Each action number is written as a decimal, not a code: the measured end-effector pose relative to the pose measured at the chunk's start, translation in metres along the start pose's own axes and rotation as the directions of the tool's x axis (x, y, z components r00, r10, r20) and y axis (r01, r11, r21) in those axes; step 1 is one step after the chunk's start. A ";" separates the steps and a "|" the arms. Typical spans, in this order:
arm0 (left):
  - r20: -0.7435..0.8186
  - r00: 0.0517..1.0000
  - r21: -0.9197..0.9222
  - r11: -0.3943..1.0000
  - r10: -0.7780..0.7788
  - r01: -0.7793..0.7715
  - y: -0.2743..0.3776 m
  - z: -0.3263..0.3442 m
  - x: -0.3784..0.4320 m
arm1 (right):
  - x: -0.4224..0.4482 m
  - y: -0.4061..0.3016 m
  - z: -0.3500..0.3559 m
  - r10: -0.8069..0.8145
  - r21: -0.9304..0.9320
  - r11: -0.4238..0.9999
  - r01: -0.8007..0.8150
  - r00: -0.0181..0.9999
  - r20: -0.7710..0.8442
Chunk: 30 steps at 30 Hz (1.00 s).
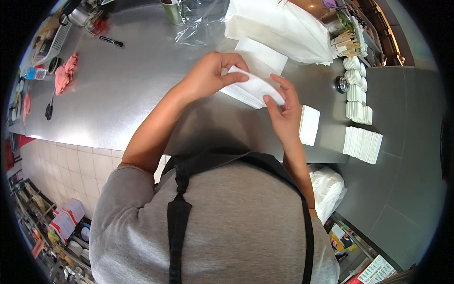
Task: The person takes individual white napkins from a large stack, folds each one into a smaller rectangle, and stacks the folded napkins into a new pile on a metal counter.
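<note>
Between both hands is a folded white paper napkin. My left hand pinches its upper left end between thumb and fingers. At the other end, my right hand holds the napkin's lower right corner, thumb in front and fingers spread behind. Beneath it lies a stack of white napkins, partly covered by the held one and by my hands. Another white sheet lies flat just beyond. Right of my right wrist rests a small pile of folded napkins.
A large white plastic package lies at the back of the steel counter. Stacked small white dishes and a row of folded napkins line the right side. To the left are a marker, a pink cloth and a black-handled utensil.
</note>
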<state>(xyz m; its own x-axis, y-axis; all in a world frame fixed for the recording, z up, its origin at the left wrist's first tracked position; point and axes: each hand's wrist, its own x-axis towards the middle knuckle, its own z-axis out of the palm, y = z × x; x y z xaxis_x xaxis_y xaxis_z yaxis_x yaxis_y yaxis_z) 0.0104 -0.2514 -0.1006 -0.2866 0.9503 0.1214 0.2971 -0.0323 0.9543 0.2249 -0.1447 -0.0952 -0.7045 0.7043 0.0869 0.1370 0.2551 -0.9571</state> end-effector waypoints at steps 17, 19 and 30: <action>-0.303 0.952 0.184 0.978 -0.037 0.097 -0.018 0.033 0.018 | 0.005 0.024 -0.007 0.040 -0.211 0.976 -0.045 0.999 -0.027; -0.334 0.942 0.220 0.972 -0.010 0.088 -0.020 0.036 0.020 | 0.008 0.021 -0.007 0.059 -0.224 0.972 -0.065 0.998 -0.033; -0.340 0.930 0.387 0.922 0.139 0.003 -0.032 0.038 0.032 | 0.014 0.024 -0.007 0.079 -0.286 0.954 -0.090 0.996 -0.052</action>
<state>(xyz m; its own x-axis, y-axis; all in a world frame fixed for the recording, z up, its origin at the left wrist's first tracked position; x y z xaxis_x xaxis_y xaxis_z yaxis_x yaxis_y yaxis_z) 0.0267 -0.2076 -0.1374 -0.5350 0.7739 0.3389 0.6253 0.0929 0.7749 0.2227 -0.1242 -0.1148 -0.6545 0.7557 0.0256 0.3936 0.3693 -0.8418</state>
